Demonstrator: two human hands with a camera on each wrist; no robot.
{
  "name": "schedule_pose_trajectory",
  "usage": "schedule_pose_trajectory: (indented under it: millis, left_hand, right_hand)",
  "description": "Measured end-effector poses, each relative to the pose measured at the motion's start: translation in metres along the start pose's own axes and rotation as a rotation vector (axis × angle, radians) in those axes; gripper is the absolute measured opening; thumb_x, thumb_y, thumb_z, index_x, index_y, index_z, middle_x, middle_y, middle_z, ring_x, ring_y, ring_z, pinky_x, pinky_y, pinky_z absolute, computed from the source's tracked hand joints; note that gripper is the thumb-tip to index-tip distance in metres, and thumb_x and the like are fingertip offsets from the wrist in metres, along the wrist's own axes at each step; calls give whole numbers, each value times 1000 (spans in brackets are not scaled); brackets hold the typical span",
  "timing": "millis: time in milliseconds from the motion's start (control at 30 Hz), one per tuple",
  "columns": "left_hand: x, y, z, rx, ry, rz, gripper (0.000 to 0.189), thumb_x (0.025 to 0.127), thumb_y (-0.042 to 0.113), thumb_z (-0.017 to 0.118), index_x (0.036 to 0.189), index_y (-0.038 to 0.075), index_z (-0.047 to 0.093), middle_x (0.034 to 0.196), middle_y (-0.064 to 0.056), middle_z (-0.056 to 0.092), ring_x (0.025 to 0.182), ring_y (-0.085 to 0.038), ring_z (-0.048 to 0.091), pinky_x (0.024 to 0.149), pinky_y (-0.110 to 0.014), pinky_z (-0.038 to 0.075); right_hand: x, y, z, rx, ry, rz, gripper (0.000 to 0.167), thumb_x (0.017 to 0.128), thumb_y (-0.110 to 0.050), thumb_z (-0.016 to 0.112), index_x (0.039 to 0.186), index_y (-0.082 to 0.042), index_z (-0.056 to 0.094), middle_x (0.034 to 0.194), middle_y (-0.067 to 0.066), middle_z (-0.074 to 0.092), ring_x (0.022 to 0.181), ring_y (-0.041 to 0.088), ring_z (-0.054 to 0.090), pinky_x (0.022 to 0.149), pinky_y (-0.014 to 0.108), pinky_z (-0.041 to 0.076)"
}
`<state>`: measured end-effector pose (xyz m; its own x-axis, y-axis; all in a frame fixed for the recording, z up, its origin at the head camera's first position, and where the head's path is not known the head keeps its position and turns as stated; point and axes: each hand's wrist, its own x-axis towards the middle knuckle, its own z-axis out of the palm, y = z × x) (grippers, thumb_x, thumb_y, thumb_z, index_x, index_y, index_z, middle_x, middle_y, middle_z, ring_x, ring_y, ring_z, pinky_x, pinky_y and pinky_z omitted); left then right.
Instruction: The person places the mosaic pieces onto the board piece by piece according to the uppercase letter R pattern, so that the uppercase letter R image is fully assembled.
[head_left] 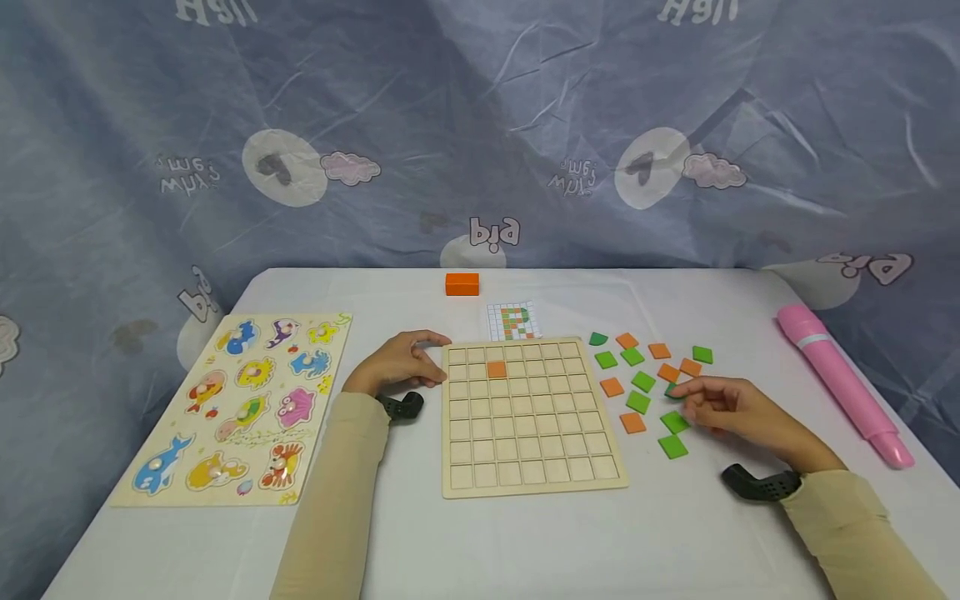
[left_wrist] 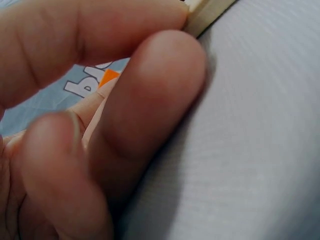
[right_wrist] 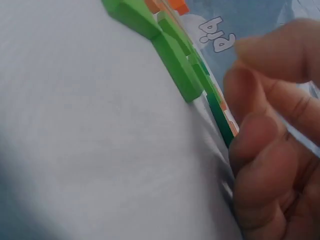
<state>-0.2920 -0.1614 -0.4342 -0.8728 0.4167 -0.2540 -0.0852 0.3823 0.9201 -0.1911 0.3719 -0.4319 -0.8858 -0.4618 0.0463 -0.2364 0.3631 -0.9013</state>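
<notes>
Head view: we see the left hand (head_left: 401,364) with its index fingertip and thumb against the wooden grid board (head_left: 511,429), at the left edge near the far corner; this grip is a light touch, not closed round the wood. The board lies flat to the right of that hand, with a single orange tile (head_left: 497,369) in the second row from the far side, third column. Beyond the board we find a pattern card (head_left: 513,322) and an orange block (head_left: 462,284). Left of the left hand lies a sea-animal peg puzzle (head_left: 202,500). The right hand (head_left: 738,412) is loosely bent and looks released, its index fingertip over or against a dark green piece (head_left: 670,389); we cannot tell which. Green tiles (head_left: 672,447) and loose orange tiles (head_left: 612,387) lie around and left of its fingertips, a pink tube (head_left: 847,383) to its right.

Left wrist view: we see one fingertip at the board's pale edge, another just beside it, near the white cloth (left_wrist: 250,150).

Right wrist view: thumb and fingertips bunch close together; beside them we see green tiles on the cloth.
</notes>
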Motion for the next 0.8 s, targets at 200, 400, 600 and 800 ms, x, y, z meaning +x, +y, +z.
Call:
schedule_pose_trajectory:
  millis: [200,400,600,800]
  left_hand:
    - [0,0,0,-1,-1,-1,69,88,1,84,151,2,57,73,-3,73,64,-12,67,58,-22,47]
    - [1,-1,1,5,6,-4,69,87,1,85,150,2,58,73,-3,72,64,-13,67,58,-22,47]
    - [-1,0,2,26,11,4,68,88,1,84,150,3,59,72,-3,72,64,-13,66,59,-22,48]
    - [-1,0,2,36,21,5,68,87,2,85,150,4,59,72,-2,73,63,-11,66,58,-21,47]
  right_hand:
    - [-3,7,-2,-13,-15,-45,24,100,14,63,122,9,69,89,-1,66,71,9,58,55,27,49]
    - [-3,9,-4,-4,-61,-90,25,96,19,63,120,14,68,90,-1,64,73,11,55,58,25,48]
    - [-2,13,-3,-31,-80,-116,30,92,19,70,121,10,71,86,0,59,65,18,47,51,32,39]
    - [-2,14,-1,-97,-52,-140,30,89,17,75,118,8,75,83,2,58,62,19,47,49,34,38]
